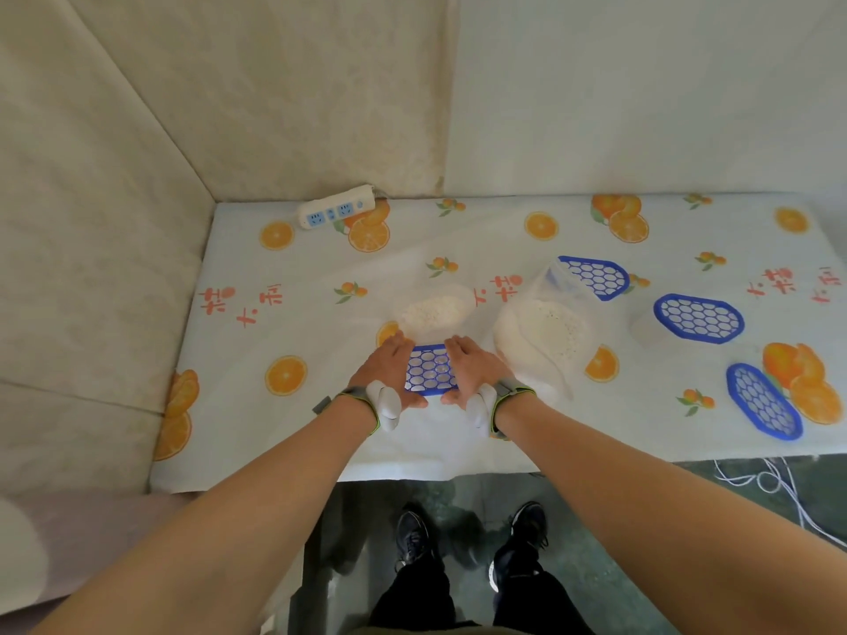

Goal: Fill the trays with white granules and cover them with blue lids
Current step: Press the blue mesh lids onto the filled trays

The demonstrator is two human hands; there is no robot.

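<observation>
Left hand (387,366) flat on the west edge of the blue honeycomb lid (431,369), fingers straight, pressing; right hand (470,368) mirrors it on the east edge. Lid sits on a tray at the desk's (321,419) six o'clock. At twelve o'clock, a tray of white granules (435,311) waits uncovered. Capping step, I judge; next needs even downward pressure, then another lid (763,401) from four o'clock.

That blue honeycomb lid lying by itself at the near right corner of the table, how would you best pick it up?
Take the blue lid by its solid outer rim, pinching across the narrow width from above. It lies flat and slantwise on the tablecloth, apart from other things, and the middle is only open mesh, so the long edges probably offer the firmest hold.
</observation>
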